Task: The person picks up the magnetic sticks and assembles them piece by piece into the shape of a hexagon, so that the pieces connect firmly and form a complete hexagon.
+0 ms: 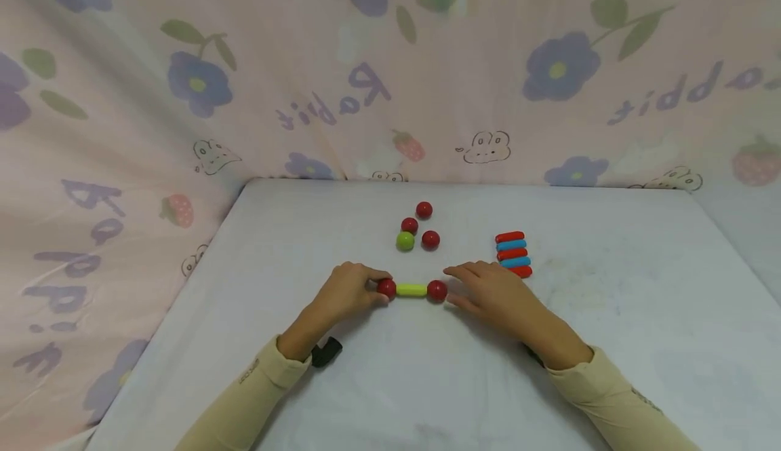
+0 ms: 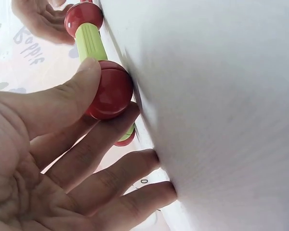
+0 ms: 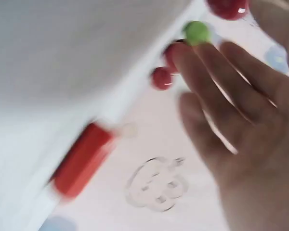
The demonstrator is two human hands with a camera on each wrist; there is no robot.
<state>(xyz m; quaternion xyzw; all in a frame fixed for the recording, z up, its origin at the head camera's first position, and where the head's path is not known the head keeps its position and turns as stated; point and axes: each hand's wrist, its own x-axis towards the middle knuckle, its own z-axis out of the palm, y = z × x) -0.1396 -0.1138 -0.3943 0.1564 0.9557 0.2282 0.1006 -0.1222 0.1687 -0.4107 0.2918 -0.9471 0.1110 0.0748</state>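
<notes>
A yellow-green rod [image 1: 411,290] lies on the white table with a red ball on each end. My left hand [image 1: 350,293] pinches the left red ball [image 2: 116,91] between thumb and forefinger, and its other fingers spread down toward the tabletop. Beside the right red ball [image 1: 436,291] is my right hand [image 1: 497,298], its fingers loosely extended and nothing held in them. Thumb and fingertips of that hand stand close to the ball. In the right wrist view this ball shows only partly, at the top edge.
Behind the rod sit a green ball [image 1: 405,241] and three loose red balls [image 1: 430,239]. Several red and blue rods [image 1: 514,253] lie in a row past the right hand. A patterned curtain [image 1: 427,85] hangs along the table's back and left sides.
</notes>
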